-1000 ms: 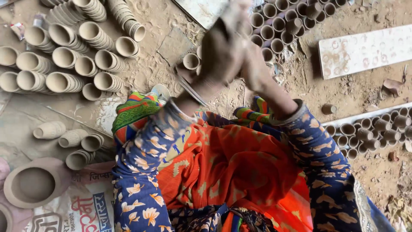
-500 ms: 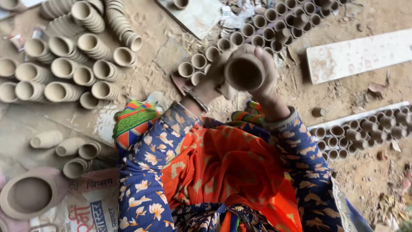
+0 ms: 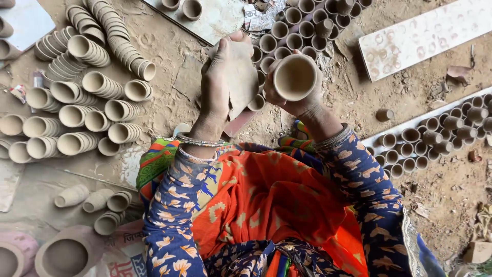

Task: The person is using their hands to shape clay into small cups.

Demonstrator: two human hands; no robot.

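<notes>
The left hand (image 3: 218, 77) is raised, its grip closed flat on a piece of clay-coloured cloth (image 3: 241, 77). The right hand (image 3: 297, 97) cups a clay cup (image 3: 294, 77) (mouth towards the camera) above the dirt floor (image 3: 169, 66), among stacked cups (image 3: 77, 102).

The floor (image 3: 169, 56) is bare packed earth, dusty and strewn with scraps, in even daylight. Stacks of nested clay cups (image 3: 77, 97) lie on it at left. A pale board (image 3: 430, 31) lies at upper right, with a long tray of upright cups (image 3: 441, 133) below it.
</notes>
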